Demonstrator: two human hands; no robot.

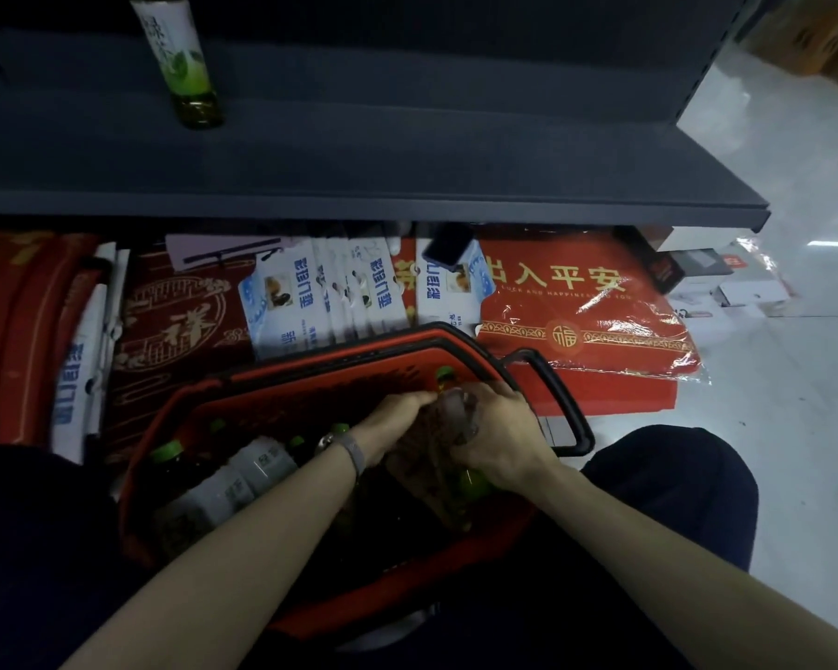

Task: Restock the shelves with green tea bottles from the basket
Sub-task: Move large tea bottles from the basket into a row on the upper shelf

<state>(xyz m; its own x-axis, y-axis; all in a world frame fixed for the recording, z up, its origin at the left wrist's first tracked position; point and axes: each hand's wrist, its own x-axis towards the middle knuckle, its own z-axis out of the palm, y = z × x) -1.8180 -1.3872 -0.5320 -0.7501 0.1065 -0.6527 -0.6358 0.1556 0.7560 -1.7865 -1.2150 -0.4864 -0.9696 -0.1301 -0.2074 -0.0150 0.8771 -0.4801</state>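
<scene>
Both hands meet inside the red basket (339, 367). The left hand (397, 420) and right hand (501, 430) curl their fingers round one green tea bottle (453, 403), though blur hides the exact finger placement. The bottle's long axis runs from 12 to 6 o'clock, cap towards 12. The shelf (456, 152) lies at 12 o'clock from the hands, and a shelved bottle (185, 65) stands upright at 11 o'clock. The spare bottles (243, 476) lie at 8 o'clock, nearer the left hand.
</scene>
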